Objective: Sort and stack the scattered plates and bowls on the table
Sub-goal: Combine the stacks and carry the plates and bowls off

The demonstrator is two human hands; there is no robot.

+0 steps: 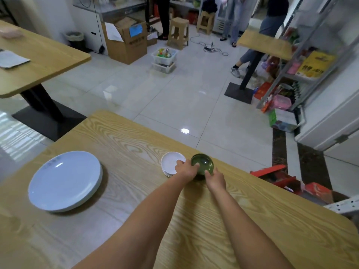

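Observation:
A dark green bowl (202, 163) stands near the far edge of the wooden table (124, 136). My left hand (186, 168) and my right hand (215, 179) grip it from either side, fingers curled round its rim. Just left of the bowl lies a small stack of white saucers (171, 162), and my left hand partly overlaps its near edge. A stack of large white plates (65, 180) sits at the left of the table, apart from both hands.
The table's far edge runs close behind the bowl, with tiled floor beyond. Another wooden table (38, 61) stands at the left. Red boxes (279, 177) and a cluttered shelf (295, 78) lie at the right. People stand at the back.

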